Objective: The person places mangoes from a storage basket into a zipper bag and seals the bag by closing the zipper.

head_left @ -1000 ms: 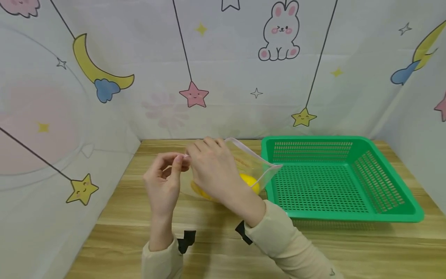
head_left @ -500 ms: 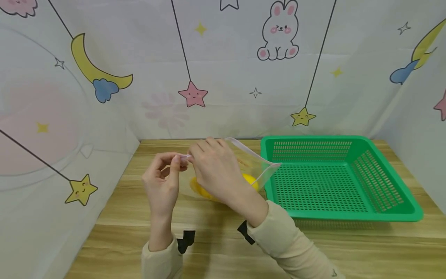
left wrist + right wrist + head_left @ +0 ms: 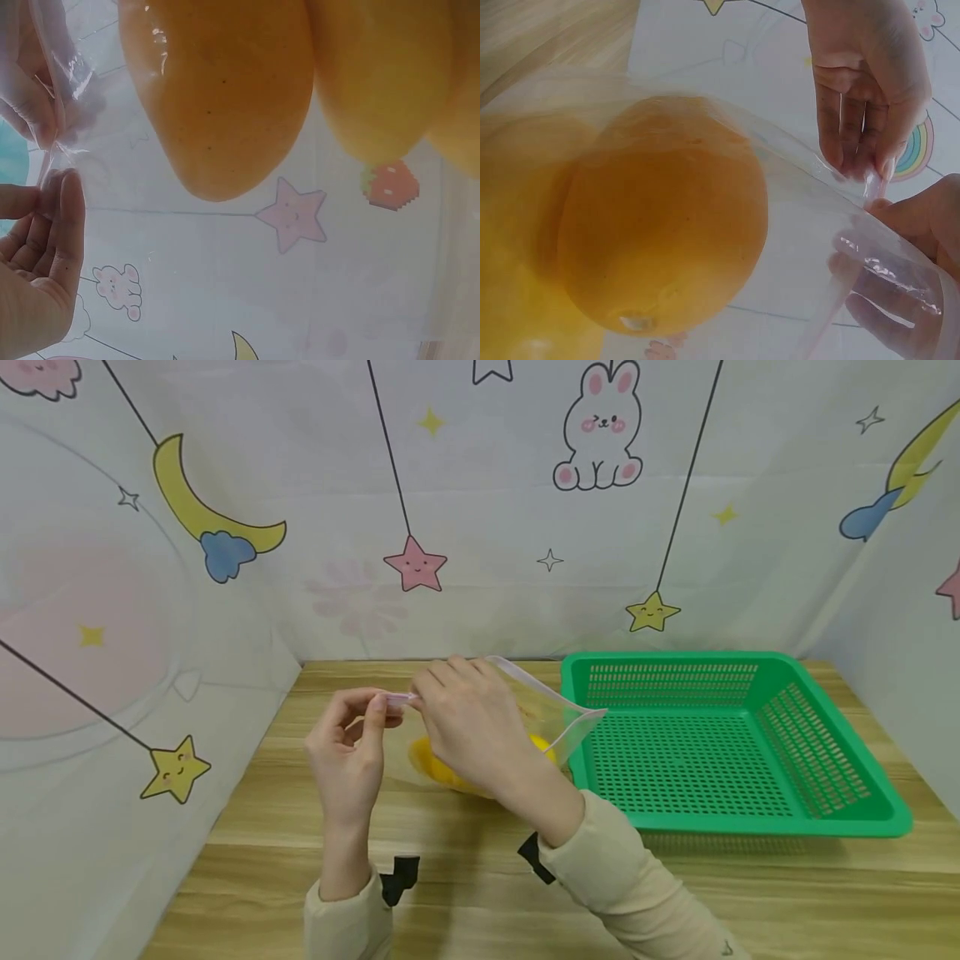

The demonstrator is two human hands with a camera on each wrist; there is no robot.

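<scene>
A clear plastic zip bag (image 3: 573,735) with a pink closure strip hangs above the table. Inside it are several smooth yellow and orange fruits (image 3: 426,758), like mangoes; the left wrist view shows an orange one (image 3: 225,97) beside yellower ones (image 3: 375,82). My left hand (image 3: 348,760) pinches the strip at the bag's left corner between thumb and index finger. Just to its right, my right hand (image 3: 472,718) pinches the strip between thumb and fingers, its back covering part of the bag. Right of that hand, the bag's mouth gapes.
A green plastic basket (image 3: 738,825) with perforated walls stands on the right of the wooden table (image 3: 262,877), close beside the bag's right corner. A white cartoon-printed cloth (image 3: 487,510) forms the backdrop and sides.
My right hand has slid slightly rightward along the strip, exposing a longer pressed length between the hands. My left hand has stayed almost in place. The basket has not moved.
</scene>
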